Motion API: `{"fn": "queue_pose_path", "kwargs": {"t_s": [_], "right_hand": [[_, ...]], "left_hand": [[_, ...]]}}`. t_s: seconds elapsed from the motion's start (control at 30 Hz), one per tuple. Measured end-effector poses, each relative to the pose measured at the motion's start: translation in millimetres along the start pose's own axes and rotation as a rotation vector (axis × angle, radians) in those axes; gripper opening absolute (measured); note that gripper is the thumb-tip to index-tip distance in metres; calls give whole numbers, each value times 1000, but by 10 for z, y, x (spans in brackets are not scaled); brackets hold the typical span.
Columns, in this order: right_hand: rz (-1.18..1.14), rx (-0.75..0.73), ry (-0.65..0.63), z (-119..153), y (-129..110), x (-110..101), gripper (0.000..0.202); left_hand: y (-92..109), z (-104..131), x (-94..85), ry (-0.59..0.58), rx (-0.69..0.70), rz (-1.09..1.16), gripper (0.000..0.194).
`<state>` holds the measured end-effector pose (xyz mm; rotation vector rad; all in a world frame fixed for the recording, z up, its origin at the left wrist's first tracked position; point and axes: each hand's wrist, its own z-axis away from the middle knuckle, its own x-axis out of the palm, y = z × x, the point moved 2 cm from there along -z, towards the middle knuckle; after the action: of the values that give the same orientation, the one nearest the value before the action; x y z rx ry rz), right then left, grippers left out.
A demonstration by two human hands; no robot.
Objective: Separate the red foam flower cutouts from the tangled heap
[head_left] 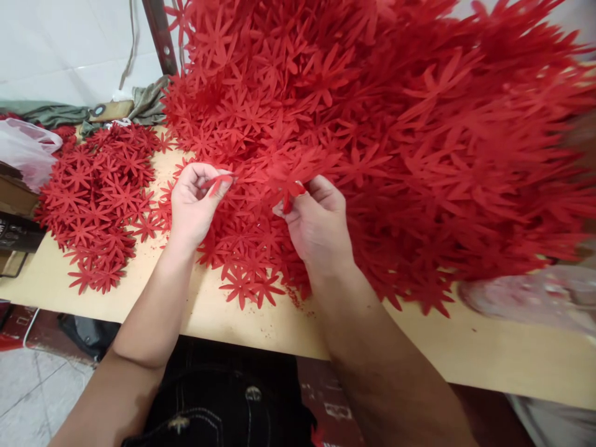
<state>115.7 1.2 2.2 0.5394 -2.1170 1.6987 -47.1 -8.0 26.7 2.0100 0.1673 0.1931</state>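
Thin red petals of a flower piece are pinched between the thumb and fingers of my left hand (196, 197). To its right, my right hand (319, 220) grips a red flower piece (284, 177) near its centre, the petals spreading up and left over the fingertips. Both hands are apart, above the front of a large heap of red flower pieces (372, 124). A smaller pile of similar darker red pieces (109, 186) lies to the left. Whether one piece spans both hands is hard to make out.
The wooden table (242, 323) has its front edge close to my body. A clear plastic container or bag (526, 295) lies at the right. At the left are a white plastic bag (30, 149) and a cardboard box (16, 192). Grey-green cloth (149, 102) lies along the back.
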Motion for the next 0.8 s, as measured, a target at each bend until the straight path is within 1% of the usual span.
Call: {"fn": "queue_pose_path", "kwargs": {"t_s": [0.07, 0.1, 0.17, 0.27, 0.3, 0.33, 0.37, 0.43, 0.47, 0.5, 0.53, 0.57, 0.67, 0.73, 0.8], "right_hand": [[34, -34, -17, 16, 20, 25, 10], [60, -58, -21, 17, 30, 27, 11], [138, -115, -24, 11, 44, 17, 15], [298, -196, -31, 14, 42, 12, 22], [349, -215, -29, 22, 35, 18, 24], [392, -228, -27, 33, 27, 26, 25], [425, -239, -20, 46, 18, 35, 26], [466, -257, 0, 70, 1, 53, 25], [481, -266, 9, 81, -7, 60, 24], [496, -276, 17, 89, -14, 66, 24], [512, -285, 24, 96, -19, 71, 23], [529, -294, 30, 101, -23, 75, 22], [564, -311, 23, 111, -27, 88, 19], [561, -321, 11, 117, -30, 98, 18], [545, -325, 0, 124, -38, 112, 18]], "left_hand": [[-72, -13, -39, -28, 28, -55, 38], [-105, -20, -66, -20, 52, -101, 37], [-139, -34, -125, 41, 123, -222, 36], [-67, -17, -156, 151, 226, -407, 45], [-18, 6, -131, 161, 246, -446, 46], [35, 38, -84, 140, 255, -467, 44], [83, 79, -18, 89, 254, -473, 39], [148, 175, 148, -92, 224, -447, 32], [160, 221, 223, -160, 202, -426, 31], [160, 259, 282, -193, 181, -410, 30], [150, 286, 321, -197, 160, -398, 28], [133, 299, 339, -177, 144, -390, 25], [81, 277, 321, -97, 91, -356, 17], [67, 241, 295, -78, 40, -300, 17], [71, 214, 283, -73, -20, -234, 20]]}}
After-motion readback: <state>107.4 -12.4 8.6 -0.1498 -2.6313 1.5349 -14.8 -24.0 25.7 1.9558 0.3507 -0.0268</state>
